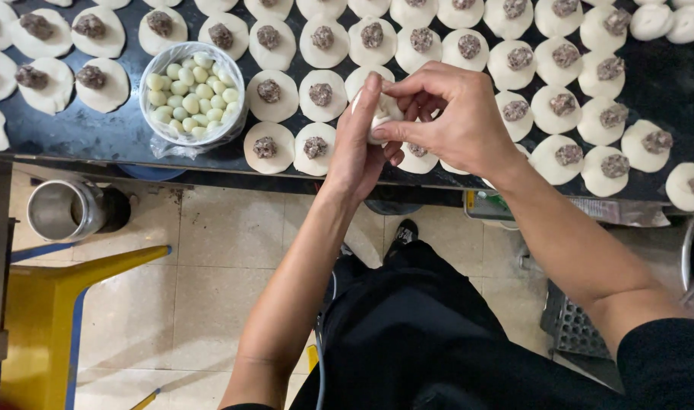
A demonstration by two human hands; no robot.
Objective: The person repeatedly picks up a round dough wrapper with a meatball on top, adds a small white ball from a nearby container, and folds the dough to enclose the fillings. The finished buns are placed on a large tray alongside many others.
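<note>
Dough piece (379, 120) sits pinched between both hands above the near edge of the dark table (96, 133). Far left, a metal cup (56, 210) stands below the table; next, a tub of pale green balls (192, 93) rests among flat dough rounds (271, 91) topped with filling. The left hand (356, 144) cups the dough piece; the right hand (449, 114) pinches its top with closed fingertips.

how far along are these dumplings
Done: a few closed white buns sit at the top right. In hand: left hand and right hand pinch one dough piece shut. Left: dozens of open rounds topped with dark filling cover the table.
</note>
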